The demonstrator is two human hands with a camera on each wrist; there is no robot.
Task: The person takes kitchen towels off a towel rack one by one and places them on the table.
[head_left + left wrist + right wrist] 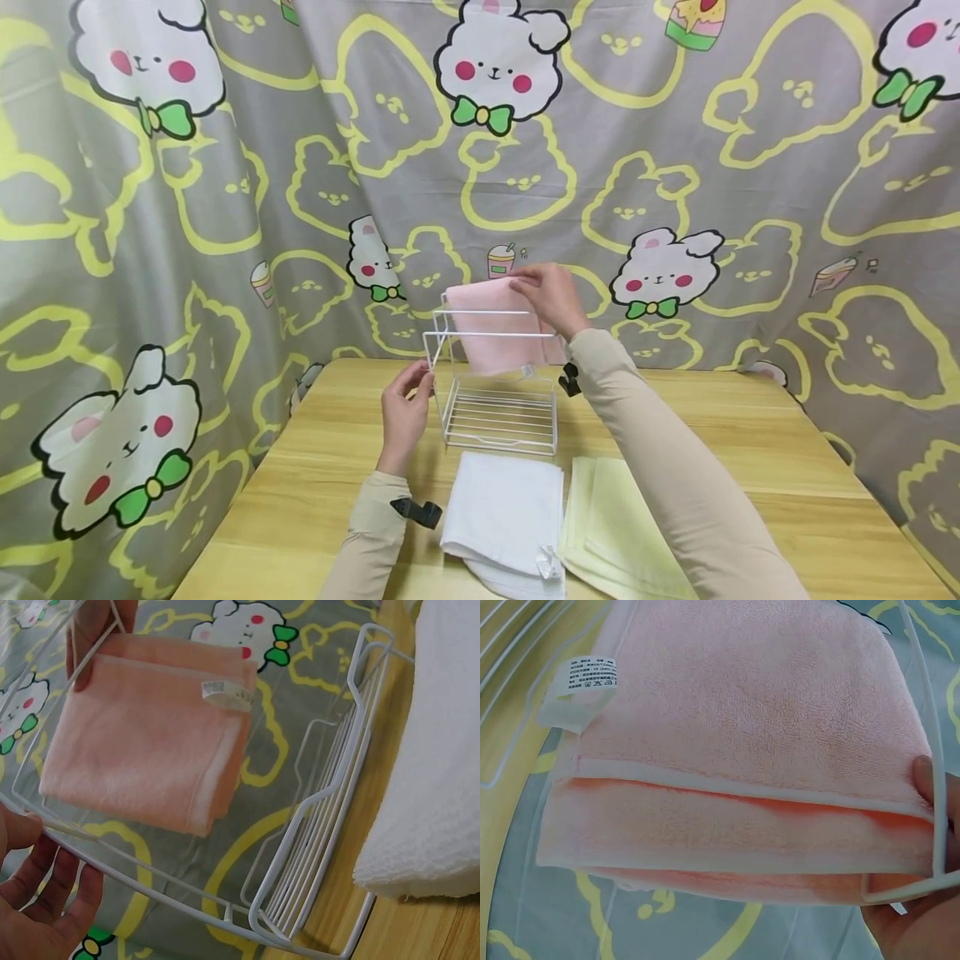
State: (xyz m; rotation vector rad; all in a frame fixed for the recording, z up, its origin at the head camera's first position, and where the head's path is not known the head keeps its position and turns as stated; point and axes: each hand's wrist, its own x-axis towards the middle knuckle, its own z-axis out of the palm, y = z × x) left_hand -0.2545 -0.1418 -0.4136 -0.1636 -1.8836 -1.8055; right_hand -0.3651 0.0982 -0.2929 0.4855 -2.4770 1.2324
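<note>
A white wire rack [480, 334] stands on the table, with a slatted base and several raised rails. Over its rear rail hangs a folded pink towel [495, 346], whose white label [592, 675] shows near a lower corner. My right hand [553, 297] pinches the towel's top edge at the right. In the right wrist view, part of that hand [915, 930] is behind a rack wire and the towel. At the rack's left side, my left hand [405, 408] holds the upright wire between thumb and fingers, seen closer in the left wrist view [52, 900].
In front of the rack lies a folded white towel [502, 508] with a label at its near corner. Folded yellow towels [611, 521] lie beside it, partly under my right forearm. A patterned curtain [300, 167] hangs behind and left of the wooden table [292, 508].
</note>
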